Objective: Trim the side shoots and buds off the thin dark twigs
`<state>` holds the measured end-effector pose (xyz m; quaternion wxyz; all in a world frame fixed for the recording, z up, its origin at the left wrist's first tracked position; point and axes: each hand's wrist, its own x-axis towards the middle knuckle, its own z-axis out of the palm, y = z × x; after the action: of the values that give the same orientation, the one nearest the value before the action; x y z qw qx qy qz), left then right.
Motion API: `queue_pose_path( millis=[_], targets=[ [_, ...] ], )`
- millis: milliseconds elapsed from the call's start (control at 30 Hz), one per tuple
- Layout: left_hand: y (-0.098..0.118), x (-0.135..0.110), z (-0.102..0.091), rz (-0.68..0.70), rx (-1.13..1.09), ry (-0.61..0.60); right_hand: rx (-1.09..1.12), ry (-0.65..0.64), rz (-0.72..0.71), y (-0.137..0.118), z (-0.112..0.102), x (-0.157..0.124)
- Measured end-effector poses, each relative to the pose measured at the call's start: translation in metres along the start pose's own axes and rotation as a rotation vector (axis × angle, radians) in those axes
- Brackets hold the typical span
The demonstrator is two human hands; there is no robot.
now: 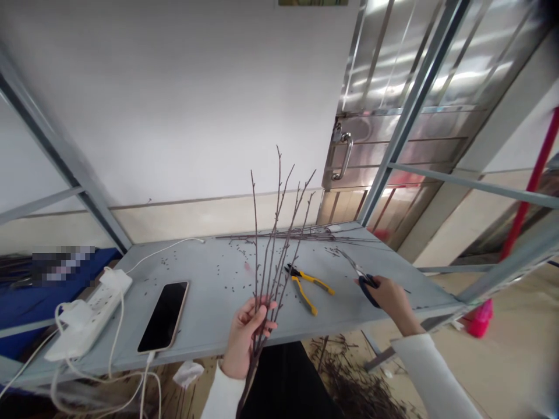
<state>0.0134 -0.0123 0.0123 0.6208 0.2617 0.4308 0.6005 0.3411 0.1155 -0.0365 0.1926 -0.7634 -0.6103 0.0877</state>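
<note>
- Currently, the left hand [244, 338] sits at 6 o'clock, below the near edge of the surface [209, 329], and grips a bunch of bare twigs [271, 262] near their lower ends.
- Its fingers [262, 309] are closed around the stems. The tips fan upward toward 12 o'clock, and the cut ends reach down past the hand.
- The right hand [389, 301] is at 4 o'clock, over the near right corner of the surface. It is closed on small snips [361, 274] with dark handles, and the blades point toward 10 o'clock.
- Its fingers [372, 283] wrap the handles. Whether the blades are open or shut is hard to tell.
- Pliers [305, 288] with yellow handles lie on the surface between the hands, touching neither.
- More twigs [297, 234] lie along the far edge at 12 o'clock, and small dark buds [229, 262] are scattered across the surface.
- A phone [163, 317] lies face up at 8 o'clock, its cable plugged in. Just left of it is a white power strip [87, 314] with tangled white cables [109, 378].
- Cut twigs [356, 387] are heaped on the floor at 5 o'clock, below the surface.
- A steel door [406, 87] with a curved handle stands at 1 o'clock, and a red pole [529, 186] at 3 o'clock.
</note>
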Motion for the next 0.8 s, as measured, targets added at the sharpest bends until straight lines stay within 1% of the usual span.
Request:
queue_pose_path(
  millis=[100,233,400,500,533,600,633,700,767,800],
  targets=[
    [-0.004,-0.004,-0.006,-0.018,-0.006,-0.030,-0.025,-0.009,0.026,0.015,0.013,0.007],
    [-0.010,-0.006,-0.014,-0.031,-0.012,-0.040,-0.016,0.025,0.028,0.015,0.020,0.009],
    [-0.016,-0.007,-0.018,-0.041,-0.003,-0.046,0.081,0.111,-0.049,-0.002,0.020,0.007],
    [-0.020,-0.008,-0.020,-0.060,-0.005,-0.027,0.182,0.118,-0.150,-0.025,0.020,-0.005],
    [-0.021,-0.009,-0.020,-0.066,-0.005,-0.016,0.237,0.098,-0.199,-0.036,0.020,-0.011],
    [-0.025,-0.011,-0.022,-0.077,0.003,-0.007,0.394,0.016,-0.314,-0.062,0.020,-0.030],
    [-0.027,-0.012,-0.023,-0.082,0.014,-0.006,0.598,-0.083,-0.378,-0.076,0.021,-0.040],
    [-0.030,-0.015,-0.026,-0.094,0.048,-0.011,0.950,-0.266,-0.373,-0.104,0.022,-0.062],
    [-0.033,-0.019,-0.030,-0.109,0.090,-0.019,1.191,-0.370,-0.318,-0.130,0.024,-0.080],
    [-0.035,-0.022,-0.033,-0.115,0.109,-0.017,1.276,-0.415,-0.300,-0.141,0.025,-0.087]
  ],
)
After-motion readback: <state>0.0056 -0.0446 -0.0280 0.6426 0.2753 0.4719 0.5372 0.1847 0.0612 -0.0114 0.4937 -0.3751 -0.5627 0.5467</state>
